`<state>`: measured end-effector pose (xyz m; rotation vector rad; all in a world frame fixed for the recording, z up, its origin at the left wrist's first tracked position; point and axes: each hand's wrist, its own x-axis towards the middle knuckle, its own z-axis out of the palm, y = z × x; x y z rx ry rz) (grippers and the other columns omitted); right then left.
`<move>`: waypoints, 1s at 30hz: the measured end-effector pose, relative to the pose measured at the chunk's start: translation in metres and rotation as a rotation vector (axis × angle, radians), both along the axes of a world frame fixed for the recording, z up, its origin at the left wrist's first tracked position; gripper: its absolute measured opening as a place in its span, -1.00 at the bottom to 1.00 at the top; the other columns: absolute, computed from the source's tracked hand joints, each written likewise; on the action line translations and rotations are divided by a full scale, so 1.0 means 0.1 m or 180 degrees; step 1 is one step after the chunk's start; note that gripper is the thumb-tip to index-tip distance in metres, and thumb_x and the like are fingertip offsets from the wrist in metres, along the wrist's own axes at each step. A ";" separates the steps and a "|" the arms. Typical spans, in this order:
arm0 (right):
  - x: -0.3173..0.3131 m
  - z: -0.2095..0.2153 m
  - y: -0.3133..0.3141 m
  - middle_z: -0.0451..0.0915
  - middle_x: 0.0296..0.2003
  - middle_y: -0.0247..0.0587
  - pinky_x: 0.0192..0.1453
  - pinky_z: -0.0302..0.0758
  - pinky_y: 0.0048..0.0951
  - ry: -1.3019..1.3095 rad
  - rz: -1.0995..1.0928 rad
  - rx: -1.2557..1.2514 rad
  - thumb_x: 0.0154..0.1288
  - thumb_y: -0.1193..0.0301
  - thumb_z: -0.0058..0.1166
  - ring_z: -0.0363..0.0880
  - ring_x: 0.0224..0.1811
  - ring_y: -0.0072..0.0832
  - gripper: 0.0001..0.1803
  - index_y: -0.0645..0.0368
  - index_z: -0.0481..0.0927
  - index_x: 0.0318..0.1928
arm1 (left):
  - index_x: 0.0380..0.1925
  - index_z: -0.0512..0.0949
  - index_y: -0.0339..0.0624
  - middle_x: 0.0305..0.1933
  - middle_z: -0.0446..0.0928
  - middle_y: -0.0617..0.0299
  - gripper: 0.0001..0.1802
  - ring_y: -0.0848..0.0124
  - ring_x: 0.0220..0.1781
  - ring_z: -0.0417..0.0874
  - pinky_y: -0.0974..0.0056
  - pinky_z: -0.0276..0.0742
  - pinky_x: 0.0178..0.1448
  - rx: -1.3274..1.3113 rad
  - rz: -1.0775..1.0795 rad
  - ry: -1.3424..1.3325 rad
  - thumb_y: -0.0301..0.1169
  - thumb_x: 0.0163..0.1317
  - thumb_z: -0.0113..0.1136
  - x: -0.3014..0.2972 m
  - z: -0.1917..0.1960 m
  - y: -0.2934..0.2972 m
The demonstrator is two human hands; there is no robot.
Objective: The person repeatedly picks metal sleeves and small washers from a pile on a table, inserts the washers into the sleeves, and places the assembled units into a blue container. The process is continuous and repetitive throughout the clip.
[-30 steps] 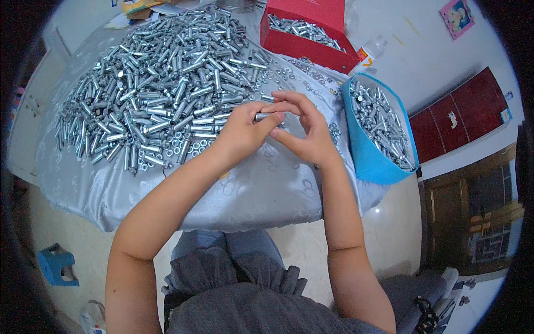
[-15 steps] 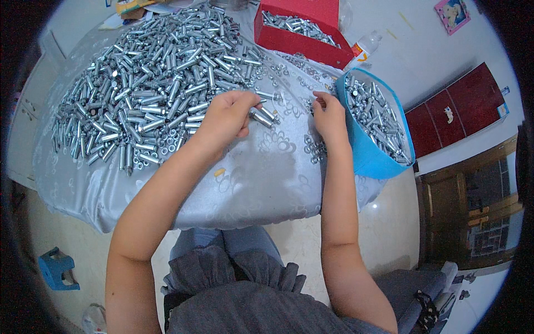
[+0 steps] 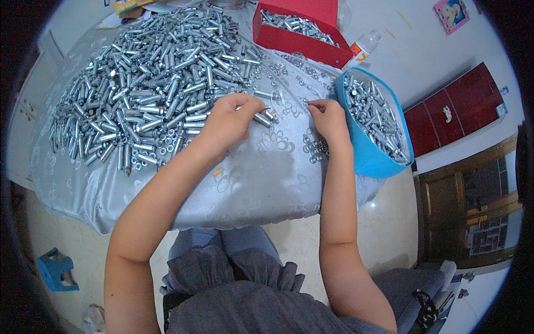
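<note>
Your desk (image 3: 261,197) is the biggest item, draped in a silvery cloth with a ring pattern. Heap of sleeve anchor bolts (image 3: 161,94) covers its left and middle, spilling toward you; a few nuts (image 3: 167,146) show at the heap's near edge.

Containers next. Blue bin (image 3: 381,164): open top, at the desk's right edge, just beside your right forearm; loaded with bin bolts (image 3: 378,119), lying every which way, level below the rim. Red box (image 3: 297,43): far side of the desk, red panel rising at its back, box bolts (image 3: 300,26) piled inside. Metal vessel (image 3: 229,4): far edge, cut off by the frame, contents can't be told.

Your left grip (image 3: 229,121) is at the heap's right side, fingers curled in, thumb against the forefinger; can't tell if anything is inside. Your right grip (image 3: 329,121) is left of the blue bin, thumb and forefinger tips brought together; too small to tell if a part is pinched there.

White plastic bottle (image 3: 365,45), orange on its label: just beside the red box, contents unclear.

Loose bolts (image 3: 266,119) lie on the cloth just right of your left grip, partly hidden by it. Smallest: ring cluster (image 3: 315,147), washers or nuts, beside your right wrist; scattered rings (image 3: 303,69) between the heap and the red box. Yellow scrap (image 3: 218,172) sits on the cloth, near your left forearm.
</note>
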<state>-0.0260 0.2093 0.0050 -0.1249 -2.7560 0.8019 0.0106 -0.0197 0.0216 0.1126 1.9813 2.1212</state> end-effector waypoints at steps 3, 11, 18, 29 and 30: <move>0.01 -0.01 0.01 0.54 -0.37 0.12 -0.13 0.43 -0.31 0.0017 0.0142 -0.0004 0.01 0.47 0.03 0.54 -0.28 -0.10 -0.81 0.26 0.60 -0.33 | -0.48 0.47 -0.22 -0.76 0.18 0.42 -0.78 0.61 -0.74 0.17 0.46 0.12 -0.66 0.0056 -0.0011 0.0010 -0.30 0.13 -0.03 0.01 -0.02 0.01; 0.04 0.07 0.01 0.55 -0.39 0.10 -0.16 0.43 -0.35 -0.0179 0.0103 0.0021 -0.02 0.46 0.06 0.55 -0.30 -0.14 -0.81 0.28 0.59 -0.35 | -0.50 0.50 -0.22 -0.76 0.26 0.39 -0.79 0.61 -0.74 0.22 0.47 0.14 -0.66 -0.0109 -0.0045 0.0142 -0.30 0.09 0.00 -0.05 -0.10 0.02; 0.06 0.05 -0.01 0.55 -0.43 0.09 -0.21 0.43 -0.35 0.0000 0.0110 -0.0005 -0.02 0.47 0.08 0.55 -0.34 -0.15 -0.83 0.30 0.58 -0.39 | -0.50 0.55 -0.24 -0.79 0.28 0.40 -0.77 0.63 -0.79 0.19 0.46 0.04 -0.70 0.0086 0.0046 0.0034 -0.28 0.04 0.06 -0.04 -0.13 0.01; 0.03 0.05 0.01 0.54 -0.46 0.09 -0.24 0.43 -0.34 0.0109 0.0057 -0.0121 0.00 0.47 0.07 0.54 -0.37 -0.14 -0.84 0.31 0.57 -0.40 | -0.51 0.55 -0.22 -0.78 0.27 0.40 -0.76 0.64 -0.76 0.20 0.49 0.05 -0.68 -0.0007 0.0087 0.0109 -0.26 0.04 0.05 -0.04 -0.12 0.03; 0.03 0.05 0.01 0.54 -0.46 0.09 -0.25 0.43 -0.34 0.0113 0.0071 -0.0132 0.00 0.47 0.07 0.54 -0.38 -0.14 -0.84 0.31 0.57 -0.40 | -0.51 0.55 -0.22 -0.78 0.27 0.41 -0.76 0.64 -0.76 0.20 0.49 0.05 -0.68 0.0015 0.0076 0.0083 -0.26 0.04 0.05 -0.03 -0.12 0.04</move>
